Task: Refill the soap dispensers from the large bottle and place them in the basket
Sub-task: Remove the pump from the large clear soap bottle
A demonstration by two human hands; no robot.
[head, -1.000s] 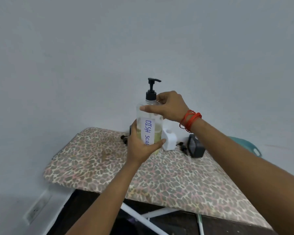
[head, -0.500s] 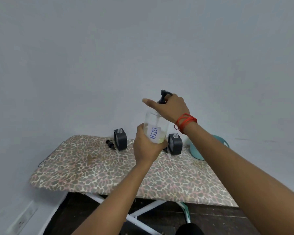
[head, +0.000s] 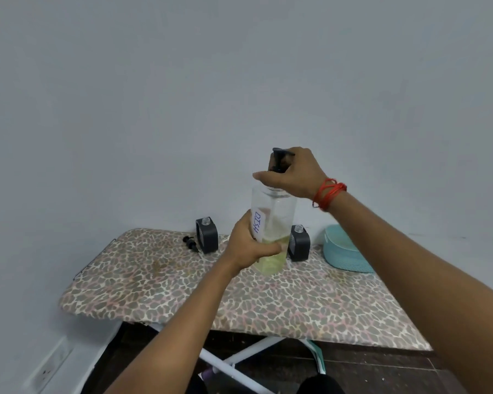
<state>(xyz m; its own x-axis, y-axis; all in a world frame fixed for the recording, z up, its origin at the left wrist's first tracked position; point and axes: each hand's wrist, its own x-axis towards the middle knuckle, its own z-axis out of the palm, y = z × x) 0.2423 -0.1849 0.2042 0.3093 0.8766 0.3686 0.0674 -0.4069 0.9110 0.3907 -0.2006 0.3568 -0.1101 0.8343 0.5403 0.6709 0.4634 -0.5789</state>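
Above the middle of the leopard-print board (head: 239,294) you hold the large bottle (head: 272,211) upright. It is clear plastic with pale yellow-green liquid filling roughly its lower third and nothing above that. Whether its base touches the board, I cannot tell.

Your left hand (head: 249,245) wraps round the lower body, fingers curled across the front and covering the bottom of a white label (head: 257,224) that reads "DISH" in blue, running vertically. Your right hand (head: 293,174) closes over the black pump (head: 278,160) at the neck, fingers curled round it and the forefinger stretched out to the left. A red thread (head: 328,193) is wound round that wrist.

Along the board's far edge stand two dark grey, squarish dispensers with open necks and no pumps. The first dispenser (head: 207,236) is left of centre, and the second dispenser (head: 299,244) is right of centre, partly behind the bottle. Their walls are opaque, so you cannot see any fill level.

A loose black pump piece (head: 190,242) lies on the board just beside the first dispenser. At the board's far right corner sits the teal basket (head: 347,251), and its inside is hidden from this angle.
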